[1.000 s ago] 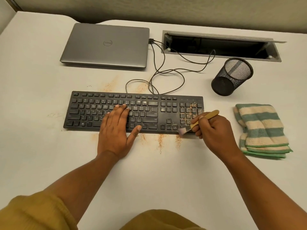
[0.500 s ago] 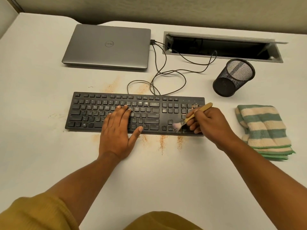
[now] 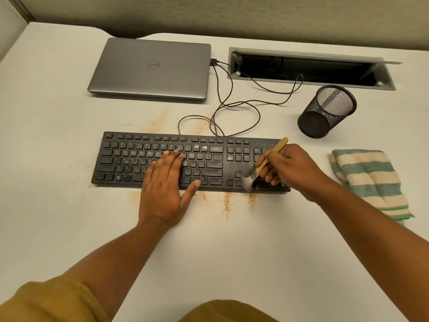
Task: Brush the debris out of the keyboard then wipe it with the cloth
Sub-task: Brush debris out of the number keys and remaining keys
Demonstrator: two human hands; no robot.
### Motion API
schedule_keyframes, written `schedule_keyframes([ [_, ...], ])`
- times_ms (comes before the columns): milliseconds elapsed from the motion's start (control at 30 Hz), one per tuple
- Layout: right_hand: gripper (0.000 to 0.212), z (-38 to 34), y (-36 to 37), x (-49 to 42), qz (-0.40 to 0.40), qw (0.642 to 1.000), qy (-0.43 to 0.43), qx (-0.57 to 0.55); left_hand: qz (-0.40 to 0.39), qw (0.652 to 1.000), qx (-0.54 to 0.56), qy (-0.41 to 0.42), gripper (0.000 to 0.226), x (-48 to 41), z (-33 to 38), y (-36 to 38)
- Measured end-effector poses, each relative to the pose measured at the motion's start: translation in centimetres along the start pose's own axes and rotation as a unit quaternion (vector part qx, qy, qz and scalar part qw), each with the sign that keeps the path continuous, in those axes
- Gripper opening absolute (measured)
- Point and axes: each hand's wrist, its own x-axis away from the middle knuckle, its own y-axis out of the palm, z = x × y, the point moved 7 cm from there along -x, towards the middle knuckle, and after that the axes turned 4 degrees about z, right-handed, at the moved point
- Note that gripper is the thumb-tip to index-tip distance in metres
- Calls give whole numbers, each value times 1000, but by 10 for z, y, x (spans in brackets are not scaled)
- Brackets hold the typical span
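Observation:
A black keyboard lies across the middle of the white desk. My left hand rests flat on its centre keys, fingers spread, palm on the desk. My right hand grips a small brush with a wooden handle. Its pale bristles touch the keyboard's front edge, by the arrow keys. Orange-brown debris lies in streaks on the desk in front of the keyboard, and more debris lies behind it. A folded green-and-cream striped cloth sits to the right of the keyboard, untouched.
A closed grey laptop sits at the back left, with a cable looping down to the keyboard. An open cable tray is recessed in the desk at the back right. A black mesh pen cup lies tipped behind the cloth.
My right hand has swept the brush from the number pad leftward and toward the keyboard's front edge by the arrow keys. My left hand has stayed in place.

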Motion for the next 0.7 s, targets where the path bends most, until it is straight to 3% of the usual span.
schedule_keyframes([
  [333, 39, -14, 2, 2, 19, 999, -47, 0, 2, 1000, -6, 2, 78, 0, 0, 1],
  [467, 39, -12, 17, 7, -26, 997, -55, 57, 1, 1000, -3, 3, 78, 0, 0, 1],
  [567, 39, -15, 10, 9, 21, 995, -87, 43, -1, 1000, -5, 1, 78, -1, 0, 1],
  [700, 42, -11, 22, 15, -24, 994, -90, 60, -2, 1000, -4, 1, 78, 0, 0, 0],
])
